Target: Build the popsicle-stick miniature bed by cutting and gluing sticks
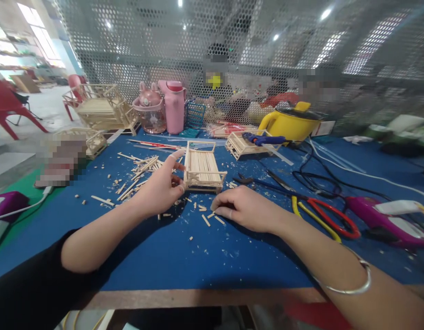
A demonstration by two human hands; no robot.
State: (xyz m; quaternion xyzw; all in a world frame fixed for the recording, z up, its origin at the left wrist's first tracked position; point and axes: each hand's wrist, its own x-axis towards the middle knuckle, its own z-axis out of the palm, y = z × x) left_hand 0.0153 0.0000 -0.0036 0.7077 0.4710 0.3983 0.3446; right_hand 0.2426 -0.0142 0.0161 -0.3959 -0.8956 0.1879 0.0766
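Note:
A miniature bed made of thin wooden sticks (202, 165) stands upright on the blue tabletop, its raised end at the back. My left hand (164, 183) is at its left side, the fingers and thumb closed on its left edge. In front of the bed's right corner, my right hand (244, 208) rests low on the table. Its thumb and fingertips are pinched on a short stick piece (211, 215), partly hidden by the fingers. Several more short cut pieces (205, 220) lie just beside those fingertips. Left of the bed is a loose pile of longer sticks (143, 170).
Behind stand a second stick model (244, 145) with a blue glue gun (267, 139), a yellow pot (294, 123) and a pink flask (175, 107). Scissors with red handles (336, 220), pliers (298, 206) and cables lie right. A larger stick model (98, 107) is back left.

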